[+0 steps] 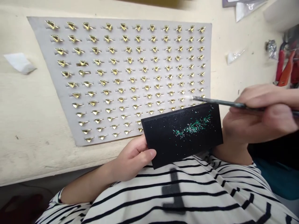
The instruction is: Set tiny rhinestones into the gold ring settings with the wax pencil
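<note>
Overlapping, to my eye, the ring-studded grey sheet [105,67], the flat black tray [198,147] looks light and stiff, edge pinched sensibly by the left hand [133,156]; the right hand [248,125] pinches a thin dark brush [217,101]; tiny green-white specks [193,127] atop seem slippery.

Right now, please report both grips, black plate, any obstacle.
Left grip: black plate, green specks on it. Right grip: thin tool. Plate hides part of ring sheet.

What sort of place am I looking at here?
Probably a jewellery workshop: rows of gold-coloured ring-like pieces stand in a grey pad, and a black tray holds tiny green and white specks.
</note>
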Demonstrator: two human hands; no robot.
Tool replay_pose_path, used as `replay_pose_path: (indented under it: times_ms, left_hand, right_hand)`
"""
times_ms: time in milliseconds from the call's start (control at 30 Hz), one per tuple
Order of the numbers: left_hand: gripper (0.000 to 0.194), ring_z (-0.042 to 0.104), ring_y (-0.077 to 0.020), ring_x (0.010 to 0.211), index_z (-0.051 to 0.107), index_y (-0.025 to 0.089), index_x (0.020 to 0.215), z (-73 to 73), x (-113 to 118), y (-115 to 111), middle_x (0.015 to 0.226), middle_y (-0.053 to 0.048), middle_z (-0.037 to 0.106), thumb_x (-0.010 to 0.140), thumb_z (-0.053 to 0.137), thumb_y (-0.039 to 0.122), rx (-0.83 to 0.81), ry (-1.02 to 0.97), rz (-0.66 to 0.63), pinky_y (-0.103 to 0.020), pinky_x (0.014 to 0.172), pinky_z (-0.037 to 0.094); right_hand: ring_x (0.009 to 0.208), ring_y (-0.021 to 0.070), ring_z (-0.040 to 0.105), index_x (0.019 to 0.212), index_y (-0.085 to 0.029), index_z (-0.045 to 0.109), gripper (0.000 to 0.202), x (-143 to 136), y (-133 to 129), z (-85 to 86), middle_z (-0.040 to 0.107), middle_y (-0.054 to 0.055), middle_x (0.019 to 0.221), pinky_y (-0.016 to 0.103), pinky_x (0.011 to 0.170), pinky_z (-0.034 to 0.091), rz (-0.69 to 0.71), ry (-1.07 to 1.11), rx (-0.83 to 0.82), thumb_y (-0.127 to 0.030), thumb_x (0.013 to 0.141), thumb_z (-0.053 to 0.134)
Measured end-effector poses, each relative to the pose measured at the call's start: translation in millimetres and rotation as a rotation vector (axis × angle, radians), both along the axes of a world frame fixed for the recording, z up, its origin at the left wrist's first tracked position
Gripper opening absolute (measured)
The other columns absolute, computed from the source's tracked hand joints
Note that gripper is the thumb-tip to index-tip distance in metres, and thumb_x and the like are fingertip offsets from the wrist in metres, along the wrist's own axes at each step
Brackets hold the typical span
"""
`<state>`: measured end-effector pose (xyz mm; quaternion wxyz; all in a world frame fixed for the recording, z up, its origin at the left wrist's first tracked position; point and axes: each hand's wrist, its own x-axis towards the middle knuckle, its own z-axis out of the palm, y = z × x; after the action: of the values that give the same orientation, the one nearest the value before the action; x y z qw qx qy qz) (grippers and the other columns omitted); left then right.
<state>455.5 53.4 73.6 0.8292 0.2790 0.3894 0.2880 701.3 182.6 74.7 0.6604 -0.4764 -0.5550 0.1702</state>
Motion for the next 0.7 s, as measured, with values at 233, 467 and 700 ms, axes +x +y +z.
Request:
replay_pose_path:
  times_ms: [233, 467, 700]
  left_hand:
    - [0.033, 0.063, -0.0248, 0.119, 0.065, 0.024, 0.128, 2.8, 3.1, 4.8, 0.131, -0.005, 0.068, 0.098, 0.051, 0.029, 0.012, -0.057, -0.003, -0.033, 0.096, 0.051]
    - [0.031, 0.063, -0.0215, 0.118, 0.066, 0.028, 0.126, 2.6, 4.1, 7.7, 0.129, -0.001, 0.069, 0.099, 0.051, 0.025, 0.037, -0.090, 0.018, -0.030, 0.097, 0.050]
    - [0.028, 0.066, -0.0157, 0.104, 0.069, 0.027, 0.121, 4.4, 0.9, 6.2, 0.118, 0.001, 0.073, 0.098, 0.052, 0.025, 0.022, -0.052, 0.008, -0.024, 0.092, 0.051]
  right_hand:
    - [0.060, 0.0115, 0.064, 0.079, -0.018, 0.072, 0.020, -2.5, -12.2, 6.0, 0.064, -0.001, 0.069, 0.032, 0.053, 0.045, 0.245, -0.240, -0.279, -0.017, 0.082, 0.052]
    - [0.062, 0.0099, 0.064, 0.080, -0.018, 0.070, 0.020, -5.9, -13.9, 9.8, 0.064, -0.002, 0.071, 0.032, 0.058, 0.048, 0.223, -0.265, -0.354, -0.020, 0.082, 0.051]
    - [0.061, 0.0057, 0.061, 0.076, -0.018, 0.070, 0.024, -9.1, -13.7, 11.7, 0.064, -0.003, 0.069, 0.026, 0.057, 0.046, 0.188, -0.252, -0.356, -0.009, 0.077, 0.048]
